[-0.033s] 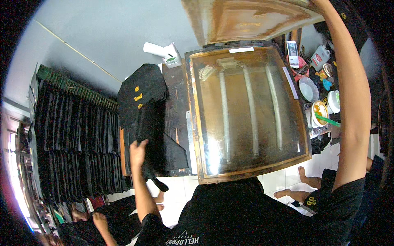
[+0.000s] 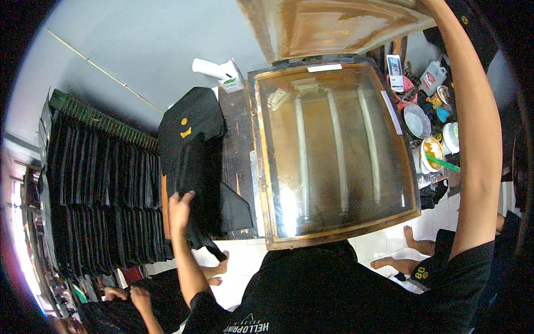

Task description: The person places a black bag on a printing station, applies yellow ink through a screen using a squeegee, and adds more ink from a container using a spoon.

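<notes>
My left hand (image 2: 179, 209) is closed on the near part of a dark cloth piece (image 2: 203, 167), at the left end of the table. Beneath and beyond that piece lies black cloth (image 2: 203, 108) with small yellow prints. To the right stands a glass-topped light table (image 2: 322, 150) in a wooden frame, with three pale tubes under the glass. Above its far edge a stained screen-printing frame (image 2: 334, 28) is tilted up. My right forearm (image 2: 473, 111) reaches up along the right side toward that frame; the right hand lies beyond the picture's top edge.
Many black cloth pieces hang on a green rack (image 2: 103, 117) at left. A white bottle (image 2: 231, 80) stands behind the cloth. At right are a phone (image 2: 395, 72), a paint tub (image 2: 431, 153) with a green-handled tool, and a jug (image 2: 433, 78). Other people's hands (image 2: 141, 298) and feet show nearby.
My left hand has shifted slightly left and nearer, pulling the dark cloth with it. The lowest yellow print is now covered. The right arm and the raised frame look nearly unchanged.
</notes>
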Motion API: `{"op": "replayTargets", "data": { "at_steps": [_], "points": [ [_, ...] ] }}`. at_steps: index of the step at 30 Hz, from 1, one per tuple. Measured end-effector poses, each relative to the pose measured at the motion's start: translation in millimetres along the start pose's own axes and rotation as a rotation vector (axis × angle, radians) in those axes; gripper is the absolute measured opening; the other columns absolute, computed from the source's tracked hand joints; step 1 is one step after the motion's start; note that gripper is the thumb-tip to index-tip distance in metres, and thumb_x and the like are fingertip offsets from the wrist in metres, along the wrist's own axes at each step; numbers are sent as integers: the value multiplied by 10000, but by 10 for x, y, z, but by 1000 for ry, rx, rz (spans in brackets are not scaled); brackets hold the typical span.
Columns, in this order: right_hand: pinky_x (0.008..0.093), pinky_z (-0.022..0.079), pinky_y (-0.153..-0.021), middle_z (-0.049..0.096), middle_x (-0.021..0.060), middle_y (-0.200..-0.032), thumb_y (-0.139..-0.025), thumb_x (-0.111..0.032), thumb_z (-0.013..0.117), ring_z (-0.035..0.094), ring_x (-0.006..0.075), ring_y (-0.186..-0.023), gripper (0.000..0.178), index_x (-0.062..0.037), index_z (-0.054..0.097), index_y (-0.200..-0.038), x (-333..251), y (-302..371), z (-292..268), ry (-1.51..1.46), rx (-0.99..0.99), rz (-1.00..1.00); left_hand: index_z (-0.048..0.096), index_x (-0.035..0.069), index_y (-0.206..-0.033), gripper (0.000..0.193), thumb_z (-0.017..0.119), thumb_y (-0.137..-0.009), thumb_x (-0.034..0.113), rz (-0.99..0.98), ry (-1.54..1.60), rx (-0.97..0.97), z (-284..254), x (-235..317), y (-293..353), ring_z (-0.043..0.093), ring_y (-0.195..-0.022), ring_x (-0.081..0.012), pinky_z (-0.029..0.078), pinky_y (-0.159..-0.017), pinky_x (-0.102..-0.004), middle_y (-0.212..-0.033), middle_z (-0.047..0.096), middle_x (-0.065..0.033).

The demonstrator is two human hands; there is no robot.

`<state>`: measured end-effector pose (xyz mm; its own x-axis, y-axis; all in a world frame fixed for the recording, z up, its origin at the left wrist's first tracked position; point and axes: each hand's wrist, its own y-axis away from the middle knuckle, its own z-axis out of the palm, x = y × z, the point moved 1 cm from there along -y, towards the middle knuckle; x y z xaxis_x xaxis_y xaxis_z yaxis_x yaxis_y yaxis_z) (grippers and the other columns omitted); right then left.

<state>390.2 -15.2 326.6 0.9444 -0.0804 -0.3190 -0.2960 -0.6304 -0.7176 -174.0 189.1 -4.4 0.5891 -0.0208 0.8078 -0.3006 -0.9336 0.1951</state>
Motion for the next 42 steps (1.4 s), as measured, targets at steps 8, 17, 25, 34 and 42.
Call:
{"op": "replayTargets", "data": {
  "at_steps": [8,17,25,34,42],
  "points": [
    [394,524,-828,740,239,-966,-760,-191,794,697,306,-870,373,24,722,-1057,170,-213,-28,160,29,-91,671,-57,-1168,333,606,-919,154,404,-489,54,653,1583,1006,701,-912,-451,535,-820,-475,-957,662,-352],
    [439,544,-861,727,261,-1011,-744,-258,779,709,400,-970,408,-26,750,-1079,259,-323,-36,153,-43,-165,484,38,-1493,589,483,-940,240,480,-449,-445,3587,2136,1242,686,-943,-500,528,-915,-560,-982,680,-359],
    [446,547,-817,732,255,-961,-737,-266,772,714,406,-912,381,-22,751,-1029,377,-345,-106,105,-22,-202,451,31,-1510,741,497,-989,556,350,-382,-452,4314,2757,1188,655,-1139,-453,499,-1025,-495,-1225,676,-284],
    [484,553,-874,723,280,-983,-758,-172,676,707,425,-947,341,2,752,-1041,164,-324,138,54,-48,-198,616,-21,-1261,574,656,-961,466,224,27,161,2015,896,260,666,-1016,-388,526,-946,-460,-1089,694,-252],
    [479,538,-882,723,259,-1018,-776,-235,757,689,424,-1000,335,-37,752,-1046,161,-311,175,103,-43,-160,345,3,-1522,904,769,-842,422,-179,-884,162,1513,-1641,31,447,-1330,-503,426,-1094,-541,-1465,453,-309]
  ]
}}
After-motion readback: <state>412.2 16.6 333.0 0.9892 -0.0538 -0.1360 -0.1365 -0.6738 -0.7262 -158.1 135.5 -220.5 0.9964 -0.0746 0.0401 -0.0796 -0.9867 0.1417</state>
